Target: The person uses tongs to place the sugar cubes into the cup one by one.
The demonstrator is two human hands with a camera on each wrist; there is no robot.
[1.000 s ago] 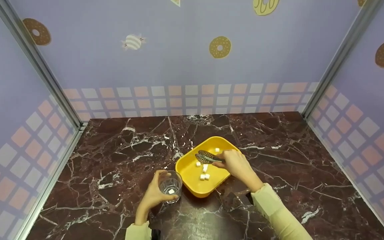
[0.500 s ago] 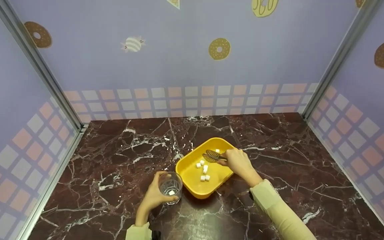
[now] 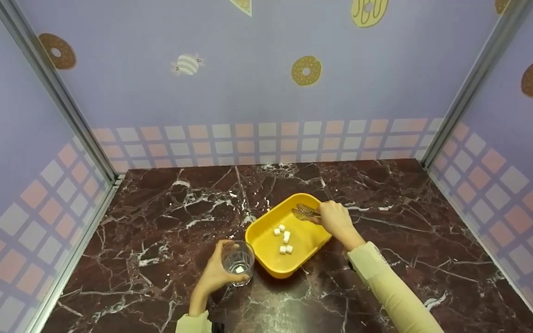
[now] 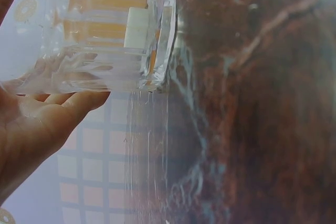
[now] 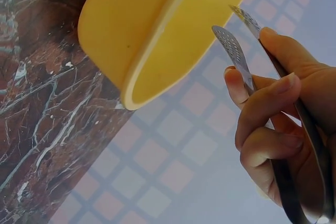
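Note:
My left hand (image 3: pixel 214 273) grips a clear drinking glass (image 3: pixel 247 252) that stands on the marble-patterned tabletop. A white cube (image 4: pixel 137 28) lies at the bottom of this glass in the left wrist view. Just right of it sits a yellow plastic basin (image 3: pixel 306 240) with several white cubes (image 3: pixel 286 237) on its floor. My right hand (image 3: pixel 338 224) holds metal tongs (image 5: pixel 229 44) above the basin's far right side. Their perforated tips are apart in the right wrist view, with nothing between them there. The tongs and hand cover part of the basin's far corner.
The dark red tabletop (image 3: pixel 174 259) has white veins and small white specks behind the basin. Lilac patterned walls (image 3: pixel 248 92) enclose the back and both sides, with metal posts (image 3: pixel 467 92) at the corners.
The right hand with the tongs has moved right and away toward the basin's far corner. A white cube seen there earlier is now out of sight. The left hand and glass stay put.

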